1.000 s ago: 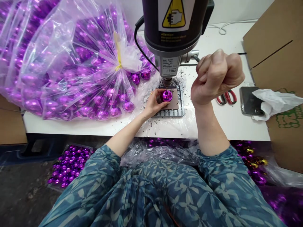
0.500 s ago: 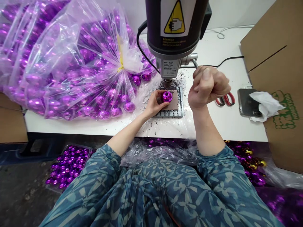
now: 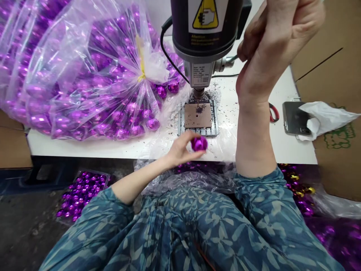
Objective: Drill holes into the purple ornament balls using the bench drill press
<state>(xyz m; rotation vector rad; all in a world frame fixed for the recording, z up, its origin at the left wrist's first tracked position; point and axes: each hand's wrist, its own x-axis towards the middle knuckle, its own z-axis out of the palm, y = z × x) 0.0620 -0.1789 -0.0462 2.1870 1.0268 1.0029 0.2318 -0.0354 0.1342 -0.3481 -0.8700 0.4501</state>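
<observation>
Between thumb and fingers, my left hand pinches a shiny purple ball over the front edge of the table. Just beyond it lies the brown square pad on the metal base plate, with a small hole and a little heap of shavings on it. Over the pad stands a drill press, its chuck above the far part of the pad. My right hand is raised at the upper right, closed around the feed lever; most of the lever is hidden by the fingers.
A large clear bag of purple balls fills the left of the table. Red-handled scissors, a phone and white tissue lie right, by a cardboard box. A tray of balls stands below left.
My left hand has brought the purple ball off the pad toward me. My right hand has risen with the lever, and the chuck now stands clear of the ball.
</observation>
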